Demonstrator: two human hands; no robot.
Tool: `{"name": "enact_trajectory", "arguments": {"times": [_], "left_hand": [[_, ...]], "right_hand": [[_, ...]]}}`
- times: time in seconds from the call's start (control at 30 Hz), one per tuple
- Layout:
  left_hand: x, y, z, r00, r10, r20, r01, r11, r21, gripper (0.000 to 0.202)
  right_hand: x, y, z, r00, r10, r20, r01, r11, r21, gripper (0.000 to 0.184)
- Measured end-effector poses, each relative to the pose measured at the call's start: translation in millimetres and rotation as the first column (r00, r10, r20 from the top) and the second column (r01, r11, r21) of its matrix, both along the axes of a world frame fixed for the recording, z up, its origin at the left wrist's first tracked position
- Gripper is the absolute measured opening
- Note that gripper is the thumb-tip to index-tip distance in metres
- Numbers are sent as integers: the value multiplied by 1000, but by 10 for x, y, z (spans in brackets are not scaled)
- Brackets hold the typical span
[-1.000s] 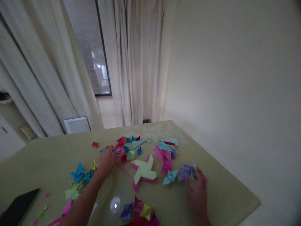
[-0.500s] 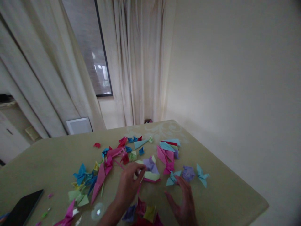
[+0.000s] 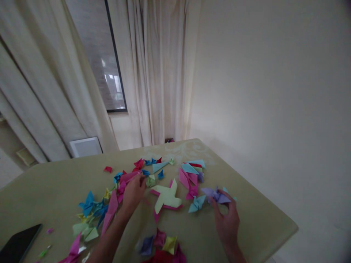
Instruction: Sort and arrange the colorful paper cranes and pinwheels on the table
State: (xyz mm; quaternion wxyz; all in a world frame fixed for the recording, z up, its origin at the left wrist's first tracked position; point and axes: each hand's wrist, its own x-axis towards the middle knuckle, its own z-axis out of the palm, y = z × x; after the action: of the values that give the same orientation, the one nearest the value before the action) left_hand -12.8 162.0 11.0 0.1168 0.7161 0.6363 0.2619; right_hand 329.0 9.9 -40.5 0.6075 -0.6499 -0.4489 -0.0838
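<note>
Folded paper shapes in many colours lie scattered over a pale green table [image 3: 55,190]. My left hand [image 3: 133,191] reaches into the middle pile, fingers curled round red and pink paper pieces [image 3: 128,178]. My right hand [image 3: 227,219] pinches a purple folded paper piece [image 3: 216,194] near the table's right side. Between the hands lies a large light-green pinwheel shape [image 3: 166,197] with pink under it. A light-blue folded piece [image 3: 196,204] sits just left of the purple one.
A dark tablet [image 3: 18,244] lies at the near left corner. More folded pieces sit at the near edge [image 3: 161,246] and at the left [image 3: 90,208]. Curtains [image 3: 156,73] and a window stand behind the table. The table's right edge drops off near a plain wall.
My left hand moved back left from the pinwheel to the red and pink pile. My right hand went forward and took up the purple piece. The view shifted slightly.
</note>
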Motion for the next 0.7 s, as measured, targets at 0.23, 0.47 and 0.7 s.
{"name": "enact_trajectory", "arguments": {"times": [0.23, 0.47, 0.7], "left_hand": [[-393, 282, -166, 988, 45, -146, -59, 994, -89, 31], [-359, 105, 2, 993, 78, -91, -75, 997, 30, 38], [-57, -643, -125, 941, -209, 267, 125, 946, 300, 37]], "right_hand": [[256, 53, -229, 992, -85, -96, 77, 993, -84, 79], [302, 48, -284, 976, -91, -197, 75, 994, -85, 81], [460, 39, -231, 972, -228, -64, 220, 969, -113, 85]]}}
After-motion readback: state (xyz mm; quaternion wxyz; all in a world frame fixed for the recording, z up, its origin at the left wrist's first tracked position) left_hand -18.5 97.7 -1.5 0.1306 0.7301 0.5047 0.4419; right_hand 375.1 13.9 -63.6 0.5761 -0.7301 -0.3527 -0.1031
